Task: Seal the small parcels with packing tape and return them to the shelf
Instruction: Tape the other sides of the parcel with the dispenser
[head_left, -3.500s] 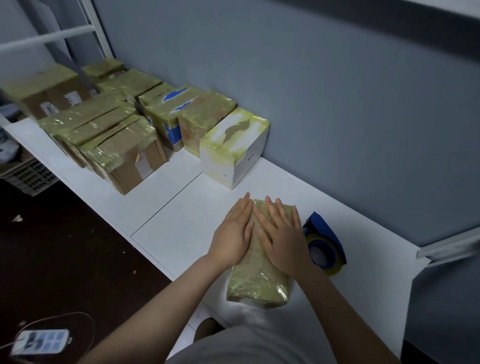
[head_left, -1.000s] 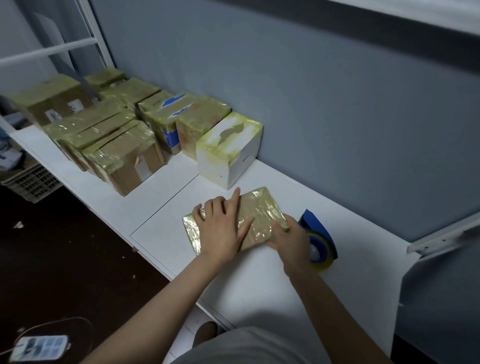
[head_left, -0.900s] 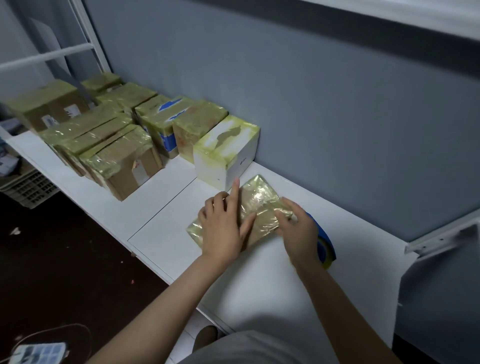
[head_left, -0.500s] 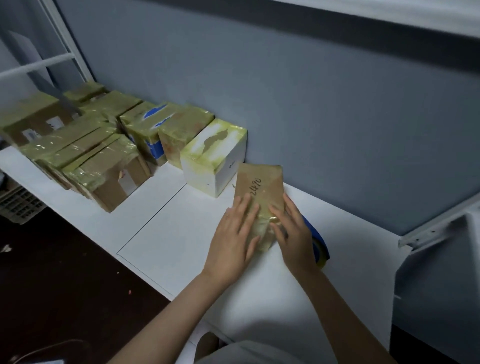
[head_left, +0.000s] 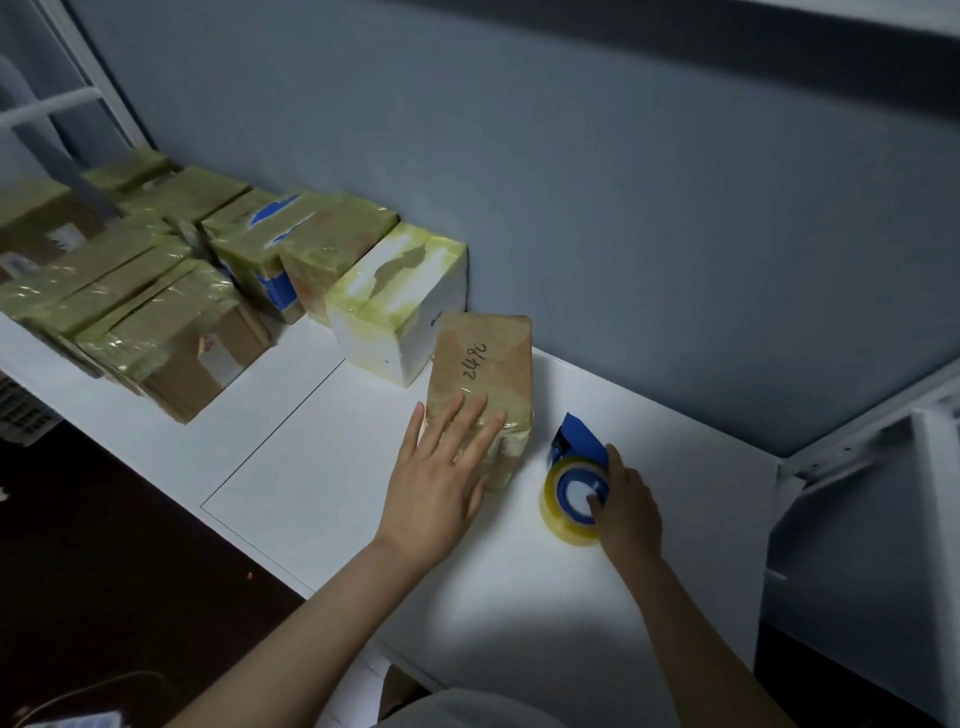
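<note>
Parcel "2490" (head_left: 485, 364), wrapped in brown paper, lies flat on the white table (head_left: 322, 467) with one narrow end toward the person and the other toward the wall. Nearest the camera, both forearms reach in from below. The left hand (head_left: 441, 478) lies palm down on the parcel's near end, its fingers (head_left: 467, 415) straight and slightly spread over the glossy taped part. It presses rather than grips, probably to keep the parcel from sliding while more tape is fetched. Just right of the parcel, apart from it, the right hand (head_left: 631, 514) grips the tape dispenser (head_left: 574, 483): the thumb is hooked into the roll's blue core and the other fingers curl round its far side, as if about to lift it. The far half of the parcel, where the number is written, looks like bare paper, so I judge the sealing unfinished.

Beyond the parcel's far left corner, close by or touching, stands a white box (head_left: 400, 301) with yellowish tape over its top. From there a row of taped cartons (head_left: 182, 291) runs leftward along the grey wall (head_left: 623, 208), set back where they leave the near table free for working.
</note>
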